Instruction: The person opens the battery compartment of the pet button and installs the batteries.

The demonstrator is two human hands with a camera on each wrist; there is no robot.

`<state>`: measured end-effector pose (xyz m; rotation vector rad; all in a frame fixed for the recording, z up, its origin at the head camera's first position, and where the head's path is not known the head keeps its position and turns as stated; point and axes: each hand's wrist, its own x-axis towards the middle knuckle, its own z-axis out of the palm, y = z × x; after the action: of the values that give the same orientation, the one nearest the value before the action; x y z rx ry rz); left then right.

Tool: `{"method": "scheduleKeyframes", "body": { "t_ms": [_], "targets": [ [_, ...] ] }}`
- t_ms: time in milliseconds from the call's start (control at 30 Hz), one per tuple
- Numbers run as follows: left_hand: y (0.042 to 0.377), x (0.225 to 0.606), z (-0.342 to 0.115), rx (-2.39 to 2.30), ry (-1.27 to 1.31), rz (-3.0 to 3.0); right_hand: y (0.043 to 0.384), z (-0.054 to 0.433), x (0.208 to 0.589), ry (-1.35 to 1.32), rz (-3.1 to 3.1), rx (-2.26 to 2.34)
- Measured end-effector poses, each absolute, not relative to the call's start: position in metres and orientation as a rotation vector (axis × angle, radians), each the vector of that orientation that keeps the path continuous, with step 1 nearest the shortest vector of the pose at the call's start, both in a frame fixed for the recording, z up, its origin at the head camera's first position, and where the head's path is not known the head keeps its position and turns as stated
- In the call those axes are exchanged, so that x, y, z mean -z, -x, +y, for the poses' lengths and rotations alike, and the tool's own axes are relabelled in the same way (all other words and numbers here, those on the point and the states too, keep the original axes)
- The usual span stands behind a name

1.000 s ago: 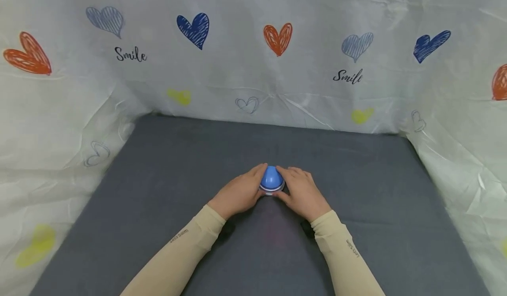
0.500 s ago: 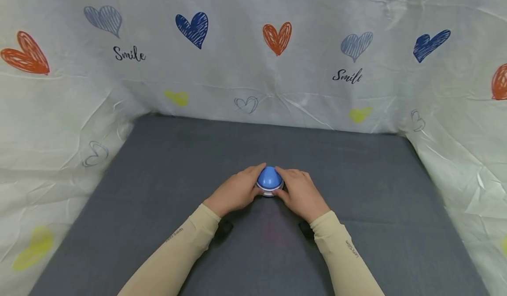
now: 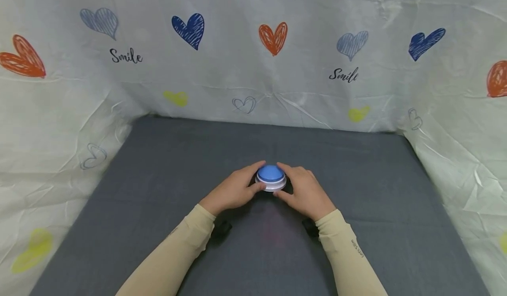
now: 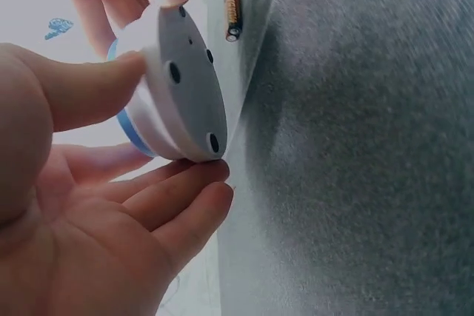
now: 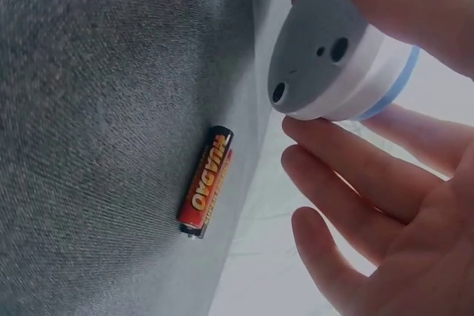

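Both hands hold a round push button [image 3: 271,173] with a blue dome and a white base, between them in the head view. My left hand [image 3: 231,189] grips its left side, thumb on the white base and fingers round the far side. On the other side my right hand [image 3: 305,190] grips it, thumb at the near lower edge. The wrist views show the grey underside [image 4: 189,83] with several dark holes, raised over the cloth. A red and black battery [image 5: 206,181] with yellow lettering lies on the cloth below; the head view does not show it.
A dark grey cloth [image 3: 190,150] covers the table. White sheeting [image 3: 233,75] printed with hearts and the word Smile stands behind it and along both sides. Dark wrist devices [image 3: 222,230] sit under both wrists.
The push button has tilted, so its dome looks flatter and more of the white base shows. My left thumb has come up onto the base. Both hands still hold it.
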<state>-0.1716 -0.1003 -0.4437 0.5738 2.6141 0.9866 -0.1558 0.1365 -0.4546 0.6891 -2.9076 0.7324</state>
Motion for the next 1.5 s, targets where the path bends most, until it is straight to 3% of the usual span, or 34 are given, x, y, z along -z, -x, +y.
{"method": "scheduleKeyframes", "body": {
  "t_ms": [367, 1500],
  "targets": [
    [0.170, 0.449, -0.103, -1.295, -0.314, 2.551, 0.152, 0.130, 0.460, -0.636, -2.711, -0.720],
    [0.169, 0.441, -0.087, -1.046, -0.390, 2.660, 0.157, 0.122, 0.461, -0.353, -2.782, -0.668]
  ]
}}
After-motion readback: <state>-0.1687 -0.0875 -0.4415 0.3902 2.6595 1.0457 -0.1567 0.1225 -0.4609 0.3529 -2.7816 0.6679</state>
